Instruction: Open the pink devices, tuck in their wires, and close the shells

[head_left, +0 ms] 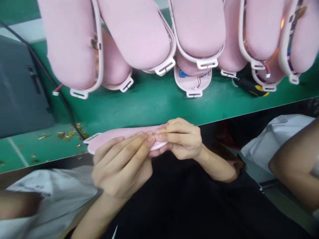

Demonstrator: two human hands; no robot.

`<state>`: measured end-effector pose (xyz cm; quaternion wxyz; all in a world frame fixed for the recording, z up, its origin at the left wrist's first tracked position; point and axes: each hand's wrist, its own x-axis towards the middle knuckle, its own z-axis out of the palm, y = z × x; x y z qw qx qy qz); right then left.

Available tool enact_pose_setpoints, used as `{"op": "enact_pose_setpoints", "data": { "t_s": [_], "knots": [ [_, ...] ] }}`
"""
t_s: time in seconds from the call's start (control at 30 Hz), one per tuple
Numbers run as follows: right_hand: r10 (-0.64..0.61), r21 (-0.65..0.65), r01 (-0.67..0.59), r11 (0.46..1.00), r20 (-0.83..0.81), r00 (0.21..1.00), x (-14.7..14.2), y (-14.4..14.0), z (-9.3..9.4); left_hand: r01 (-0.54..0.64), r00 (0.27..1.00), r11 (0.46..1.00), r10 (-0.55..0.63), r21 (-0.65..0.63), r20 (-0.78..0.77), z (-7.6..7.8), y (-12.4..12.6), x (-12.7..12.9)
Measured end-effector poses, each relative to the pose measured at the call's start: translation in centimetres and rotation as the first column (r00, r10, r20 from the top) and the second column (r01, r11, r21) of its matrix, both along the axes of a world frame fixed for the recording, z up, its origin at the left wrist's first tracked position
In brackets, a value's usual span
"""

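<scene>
I hold a flat pink padded piece with a white plastic rim level at the front edge of the green table. My left hand grips it from below and in front, fingers laid over its top. My right hand pinches its right end, fingertips meeting those of the left hand. The piece's left end, with a white slotted tab, sticks out free.
Several pink padded shells with white rims lie in a row along the table's far side. A dark grey box with a black cable stands at left. Gold scraps litter the mat. Another person's arm is at right.
</scene>
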<state>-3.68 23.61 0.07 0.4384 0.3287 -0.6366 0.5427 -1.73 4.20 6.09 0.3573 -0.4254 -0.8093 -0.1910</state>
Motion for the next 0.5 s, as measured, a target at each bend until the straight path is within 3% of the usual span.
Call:
{"op": "enact_pose_setpoints", "data": {
  "t_s": [0.1,0.2,0.33,0.43,0.5],
  "knots": [
    [0.050,0.051,-0.050,0.997,0.002,0.999,0.0,0.6,-0.1,0.015,0.999,0.992,-0.008,-0.124,0.051,0.8,-1.2,-0.1],
    [0.061,0.090,-0.061,0.994,0.000,0.998,0.5,1.6,-0.1,0.001,0.997,0.976,0.016,-0.218,0.078,1.5,-4.2,-0.4],
    [-0.042,0.242,0.028,0.970,0.051,0.998,1.8,2.5,0.8,0.016,0.992,0.995,-0.003,-0.103,0.125,0.8,-7.1,-0.6],
    [-0.173,0.457,0.156,0.876,-0.004,0.985,2.5,2.1,1.8,0.070,0.986,0.997,-0.066,-0.017,0.150,-0.8,-7.3,-0.6],
    [-0.229,0.519,0.226,0.824,-0.060,0.972,2.7,1.4,2.2,0.110,0.980,0.992,-0.120,0.065,0.162,-2.0,-7.0,-0.7]
  ]
}}
